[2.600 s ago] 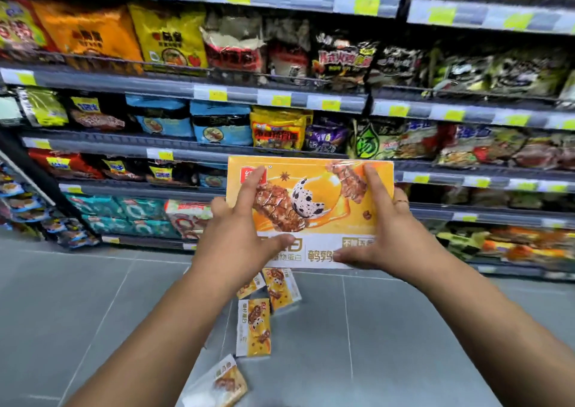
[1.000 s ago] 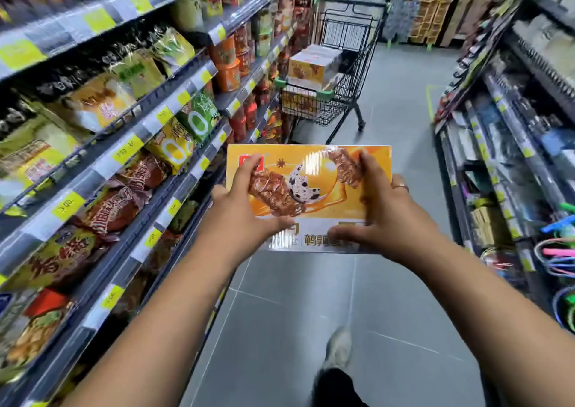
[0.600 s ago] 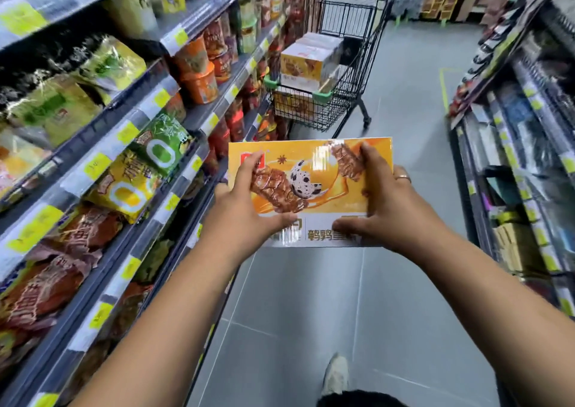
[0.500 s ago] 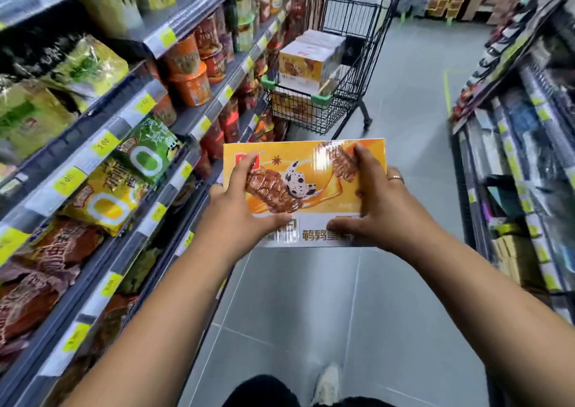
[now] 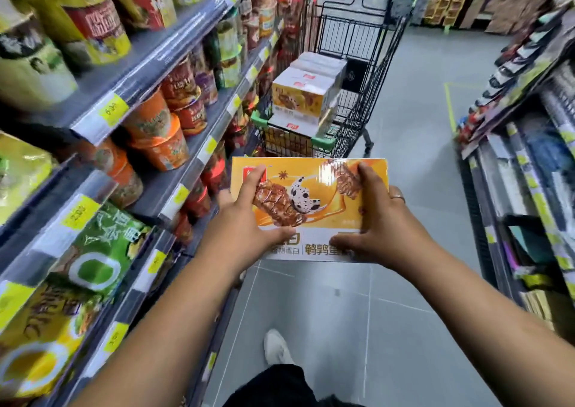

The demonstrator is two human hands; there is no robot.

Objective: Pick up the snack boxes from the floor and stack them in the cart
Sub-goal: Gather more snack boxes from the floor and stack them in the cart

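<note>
I hold an orange and white snack box (image 5: 314, 188) flat in front of me at chest height. My left hand (image 5: 245, 219) grips its left side with the thumb across the lower face. My right hand (image 5: 376, 216), a ring on one finger, grips the right side the same way. Just beyond the box stands a black wire shopping cart (image 5: 361, 64) with green corner guards. Several matching snack boxes (image 5: 306, 90) are stacked inside it, rising above the rim.
Shelves of noodle cups and snack bags (image 5: 149, 120) run along my left, close to my left arm. Another shelving unit (image 5: 529, 145) lines the right. Grey tiled aisle floor (image 5: 413, 145) lies between them, and my shoe (image 5: 277, 346) shows below.
I have turned from the shelf and floor boxes toward the aisle and walked closer to the cart. The box stays in both hands with the same grip.
</note>
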